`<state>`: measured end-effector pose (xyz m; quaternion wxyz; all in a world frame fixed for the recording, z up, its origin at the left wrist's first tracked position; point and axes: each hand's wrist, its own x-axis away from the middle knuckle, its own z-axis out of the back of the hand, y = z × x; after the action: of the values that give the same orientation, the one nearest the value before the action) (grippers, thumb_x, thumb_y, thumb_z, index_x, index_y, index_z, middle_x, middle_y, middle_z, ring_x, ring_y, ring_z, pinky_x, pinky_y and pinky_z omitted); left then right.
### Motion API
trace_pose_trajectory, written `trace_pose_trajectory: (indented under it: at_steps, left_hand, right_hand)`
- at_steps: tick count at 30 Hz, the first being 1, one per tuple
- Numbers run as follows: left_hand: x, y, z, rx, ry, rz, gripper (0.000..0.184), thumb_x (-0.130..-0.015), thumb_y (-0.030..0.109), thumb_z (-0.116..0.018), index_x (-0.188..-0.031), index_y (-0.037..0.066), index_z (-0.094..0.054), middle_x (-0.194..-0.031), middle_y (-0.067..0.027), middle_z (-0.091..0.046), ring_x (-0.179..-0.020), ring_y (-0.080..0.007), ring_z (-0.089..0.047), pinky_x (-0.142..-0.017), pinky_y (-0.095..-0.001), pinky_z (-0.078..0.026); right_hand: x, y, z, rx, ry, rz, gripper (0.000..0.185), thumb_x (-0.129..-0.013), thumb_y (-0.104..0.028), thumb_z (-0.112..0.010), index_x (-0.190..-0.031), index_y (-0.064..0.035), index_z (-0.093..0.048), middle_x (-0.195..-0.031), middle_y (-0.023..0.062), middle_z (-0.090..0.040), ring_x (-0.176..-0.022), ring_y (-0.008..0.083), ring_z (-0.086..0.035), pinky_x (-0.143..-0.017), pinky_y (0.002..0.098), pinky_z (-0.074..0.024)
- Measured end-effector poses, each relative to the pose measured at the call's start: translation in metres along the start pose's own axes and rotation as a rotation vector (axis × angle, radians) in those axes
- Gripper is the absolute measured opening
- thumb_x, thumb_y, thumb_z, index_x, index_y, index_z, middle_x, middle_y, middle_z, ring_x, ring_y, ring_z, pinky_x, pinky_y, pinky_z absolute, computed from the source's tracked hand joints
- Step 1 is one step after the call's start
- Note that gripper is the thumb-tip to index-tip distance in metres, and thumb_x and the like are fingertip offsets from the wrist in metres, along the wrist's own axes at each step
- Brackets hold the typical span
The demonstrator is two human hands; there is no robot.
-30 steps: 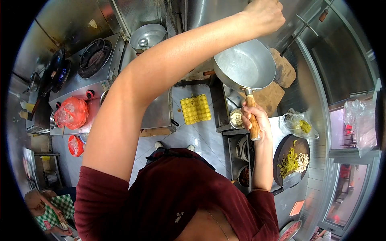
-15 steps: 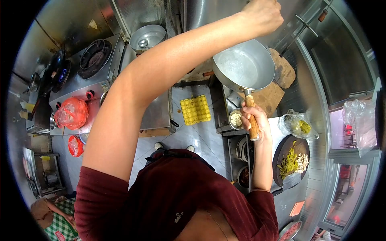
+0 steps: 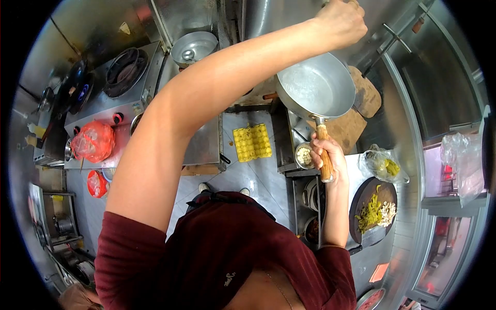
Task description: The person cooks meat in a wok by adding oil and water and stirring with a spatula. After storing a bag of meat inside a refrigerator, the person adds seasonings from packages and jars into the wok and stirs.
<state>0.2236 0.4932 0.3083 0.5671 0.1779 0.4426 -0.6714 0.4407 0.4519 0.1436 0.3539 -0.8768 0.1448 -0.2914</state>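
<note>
My right hand [image 3: 331, 156] is wrapped around the wooden handle of a wide metal saucepan [image 3: 343, 95]. The pan's inside looks wet and rippled, as if holding clear liquid. Stretched across the view, my left arm ends above the pan's far rim, where my left hand [image 3: 341, 25] is closed near the metal wall. What its fingers grip is hidden. Behind the pan lie wooden boards [image 3: 345, 126]. Just left of my right hand sits a small bowl of pale peeled cloves [image 3: 305, 155].
On the right, a round chopping board [image 3: 361, 199] bears chopped green and white vegetables and a cleaver [image 3: 373, 235]. A bag of green vegetables [image 3: 385, 164] lies beyond it. Yellow egg trays [image 3: 252, 142] lie on the floor. Left are a stove with a lit burner [image 3: 82, 93] and a red bag [image 3: 94, 142].
Both hands keep nearly the same positions, and the saucepan stays in place. The whole view shifts slightly. At the lower left, the person in green checks has moved mostly out of sight.
</note>
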Motion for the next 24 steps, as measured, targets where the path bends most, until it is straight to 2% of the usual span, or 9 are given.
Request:
trace_pose_trajectory:
  at_steps: [24]
  left_hand:
    - [-0.003,-0.004,-0.008,0.010,-0.006,-0.013,0.015,-0.068,0.014,-0.053,-0.067,0.003,-0.063,-0.078,-0.0118,-0.058,-0.081,-0.0241,-0.056,-0.061,-0.0336,-0.049]
  right_hand:
    - [0.018,0.011,-0.006,-0.009,-0.011,-0.030,0.019,-0.073,0.000,-0.053,-0.090,-0.0002,-0.045,-0.055,0.0040,-0.042,-0.034,0.0132,-0.037,-0.030,0.0238,-0.0288]
